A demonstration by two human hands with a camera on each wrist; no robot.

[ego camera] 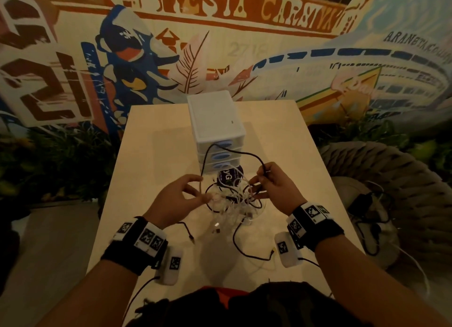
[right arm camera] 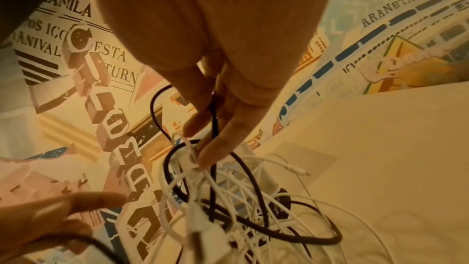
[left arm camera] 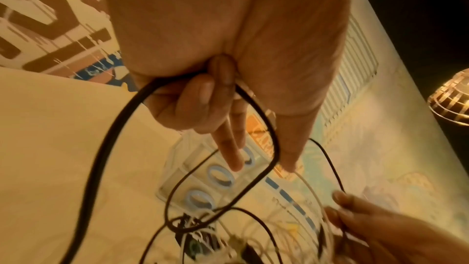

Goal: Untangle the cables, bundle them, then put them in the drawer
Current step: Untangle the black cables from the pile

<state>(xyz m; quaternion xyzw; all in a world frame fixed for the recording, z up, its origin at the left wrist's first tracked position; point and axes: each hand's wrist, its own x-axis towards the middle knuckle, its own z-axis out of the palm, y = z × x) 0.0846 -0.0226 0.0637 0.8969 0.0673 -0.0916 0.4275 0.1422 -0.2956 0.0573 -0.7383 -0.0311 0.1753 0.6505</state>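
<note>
A tangle of white and black cables (ego camera: 233, 200) (right arm camera: 228, 208) lies on the pale table (ego camera: 159, 155) in front of a white drawer unit (ego camera: 215, 116) (left arm camera: 218, 176), whose drawers are closed. My left hand (ego camera: 181, 197) (left arm camera: 218, 87) is at the tangle's left side; its curled fingers grip a black cable (left arm camera: 119, 127), while two fingers point straight out. My right hand (ego camera: 269, 182) (right arm camera: 210, 107) is at the tangle's right and pinches a black cable (ego camera: 254, 156) that loops up in front of the drawers. Its fingertips also touch a white cable.
A round purple object (ego camera: 230, 177) lies between the drawers and the tangle. Loose cable ends (ego camera: 193, 241) trail toward the table's near edge. A wicker chair (ego camera: 391, 180) with more cables on it stands to the right. A painted wall is behind the table.
</note>
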